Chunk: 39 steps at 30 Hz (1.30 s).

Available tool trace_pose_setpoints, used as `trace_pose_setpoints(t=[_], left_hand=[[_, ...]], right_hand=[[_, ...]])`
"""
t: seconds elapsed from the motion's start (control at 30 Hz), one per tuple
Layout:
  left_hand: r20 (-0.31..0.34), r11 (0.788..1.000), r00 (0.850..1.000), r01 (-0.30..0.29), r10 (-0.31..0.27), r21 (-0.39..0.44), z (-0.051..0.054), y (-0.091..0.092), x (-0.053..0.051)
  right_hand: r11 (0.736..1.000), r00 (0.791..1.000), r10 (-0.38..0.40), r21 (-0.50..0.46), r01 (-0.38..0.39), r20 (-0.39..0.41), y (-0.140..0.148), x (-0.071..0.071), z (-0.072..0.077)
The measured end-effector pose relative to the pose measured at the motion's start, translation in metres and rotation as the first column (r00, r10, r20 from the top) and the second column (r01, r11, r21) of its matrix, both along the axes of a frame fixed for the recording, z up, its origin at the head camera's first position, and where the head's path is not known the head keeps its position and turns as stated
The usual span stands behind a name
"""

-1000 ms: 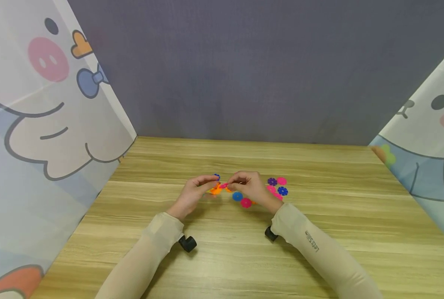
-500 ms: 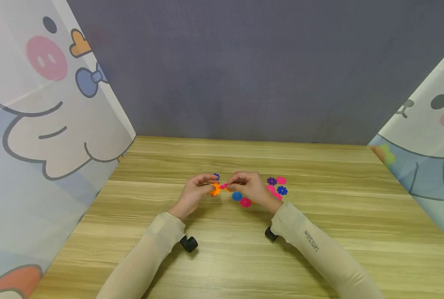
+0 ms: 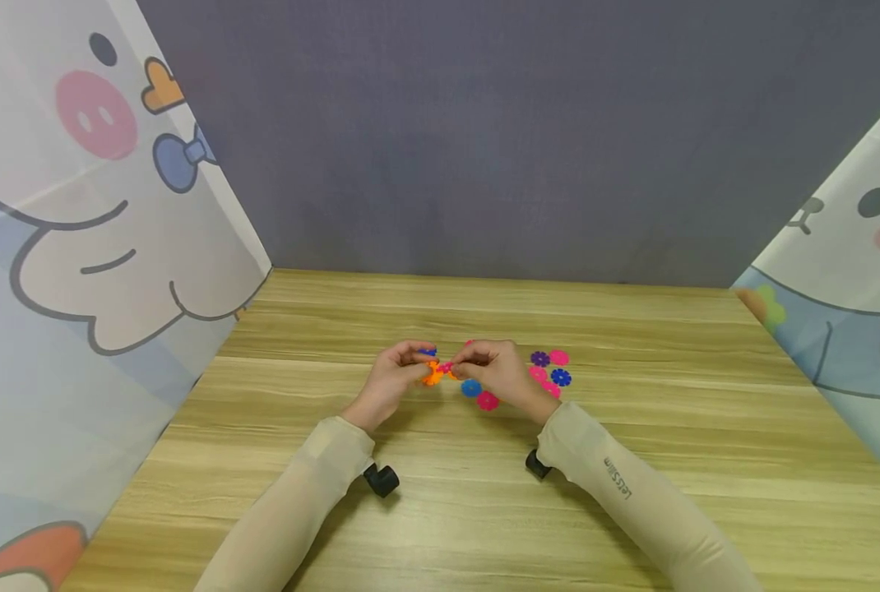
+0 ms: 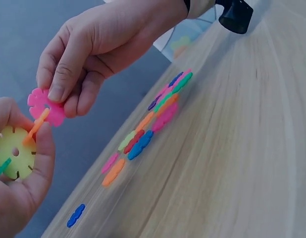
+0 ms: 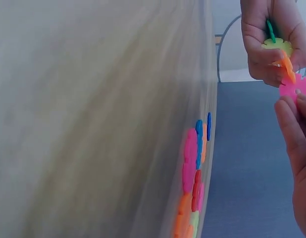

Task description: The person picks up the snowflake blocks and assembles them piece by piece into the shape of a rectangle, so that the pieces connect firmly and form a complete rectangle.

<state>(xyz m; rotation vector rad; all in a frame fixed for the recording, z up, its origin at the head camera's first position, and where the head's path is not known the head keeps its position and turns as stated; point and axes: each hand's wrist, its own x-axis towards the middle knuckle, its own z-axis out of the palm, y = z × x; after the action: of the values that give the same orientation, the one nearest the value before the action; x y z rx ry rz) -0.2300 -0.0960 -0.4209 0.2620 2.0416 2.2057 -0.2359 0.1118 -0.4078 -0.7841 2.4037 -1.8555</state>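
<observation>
In the left wrist view a yellow notched disc has a green disc slotted at one side and an orange disc at the other. My left hand holds this joined group, fingers curled around it. My right hand pinches a pink disc between thumb and fingers. The pink disc meets the orange one edge to edge, seen also in the right wrist view, where the pink disc partly hides behind fingertips. Both hands are above the table.
Loose discs lie on the wooden table: a light blue disc, a crimson disc, a purple disc, a dark blue disc and several others. A grey panel stands behind the table, with printed cloths at both sides.
My left hand has shifted slightly right, and the orange disc in it with it. My right hand has hardly moved and keeps its pinch on the pink disc.
</observation>
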Motion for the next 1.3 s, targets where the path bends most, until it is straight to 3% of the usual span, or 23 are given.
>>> trace_pose_setpoints(t=[0.13,0.4,0.63,0.73,0.93,1.13,1.3], left_hand=[[0.007,1.000,1.000,-0.008,0.008,0.001,-0.002,0.001,0.000],[0.051,0.998,0.997,0.057,-0.058,0.037,-0.003,-0.002,0.001],[0.078,0.997,0.994,0.074,-0.072,-0.016,-0.006,-0.006,0.001],[0.089,0.998,0.994,0.060,-0.057,-0.032,-0.007,-0.007,0.000],[0.078,0.998,0.997,-0.003,0.008,-0.059,-0.008,-0.009,0.000],[0.083,1.000,0.996,-0.023,0.023,-0.009,-0.006,-0.015,0.001],[0.090,0.999,0.996,-0.028,0.025,0.038,-0.006,-0.022,0.000]], right_hand=[[1.000,1.000,-0.009,0.017,0.009,-0.004,0.000,-0.002,0.000],[0.998,1.000,-0.001,0.067,0.002,-0.007,0.002,-0.005,-0.001],[0.995,0.998,0.037,0.089,-0.042,0.055,0.002,-0.008,0.002],[0.993,0.995,0.041,0.102,-0.050,0.089,0.001,-0.011,0.002],[0.988,0.996,0.035,0.148,-0.047,0.083,-0.002,-0.018,0.005],[0.990,0.987,0.017,0.136,-0.039,0.157,-0.004,-0.027,0.009],[0.986,0.986,0.016,0.162,-0.043,0.165,-0.006,-0.034,0.010]])
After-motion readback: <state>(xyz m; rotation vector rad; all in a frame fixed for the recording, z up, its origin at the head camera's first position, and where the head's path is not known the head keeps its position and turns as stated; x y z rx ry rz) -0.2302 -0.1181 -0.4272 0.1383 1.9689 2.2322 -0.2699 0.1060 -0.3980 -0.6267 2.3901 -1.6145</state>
